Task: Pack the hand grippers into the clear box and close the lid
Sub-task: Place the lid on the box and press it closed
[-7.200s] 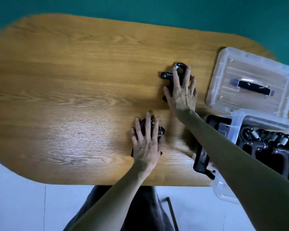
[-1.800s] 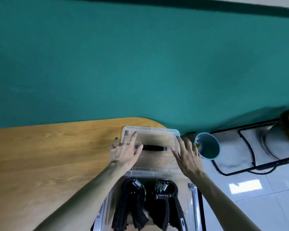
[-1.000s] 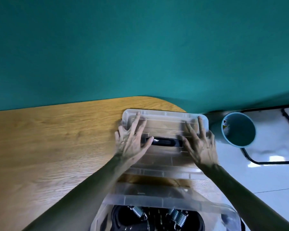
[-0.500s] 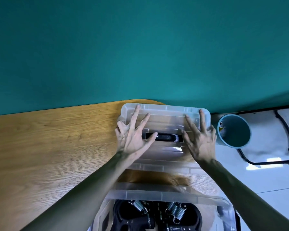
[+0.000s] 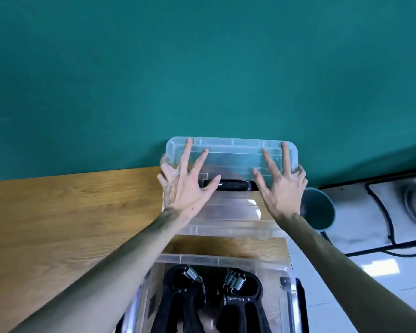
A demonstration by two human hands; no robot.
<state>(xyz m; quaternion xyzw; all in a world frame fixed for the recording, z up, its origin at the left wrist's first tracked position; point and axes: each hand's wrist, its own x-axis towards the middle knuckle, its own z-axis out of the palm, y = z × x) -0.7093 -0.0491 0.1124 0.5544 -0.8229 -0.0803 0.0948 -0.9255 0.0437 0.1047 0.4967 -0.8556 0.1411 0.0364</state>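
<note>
Clear lid [image 5: 231, 152] sat gripped at its ends by left hand [image 5: 185, 188] and right hand [image 5: 280, 191], fingers splayed flat on top, beyond the box [image 5: 216, 260] holding grippers [image 5: 211, 299].

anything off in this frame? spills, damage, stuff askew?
Nothing spilled or damaged. The lid is off the clear box, tilted up past the table edge in the left hand and right hand. Hand grippers sit inside.
</note>
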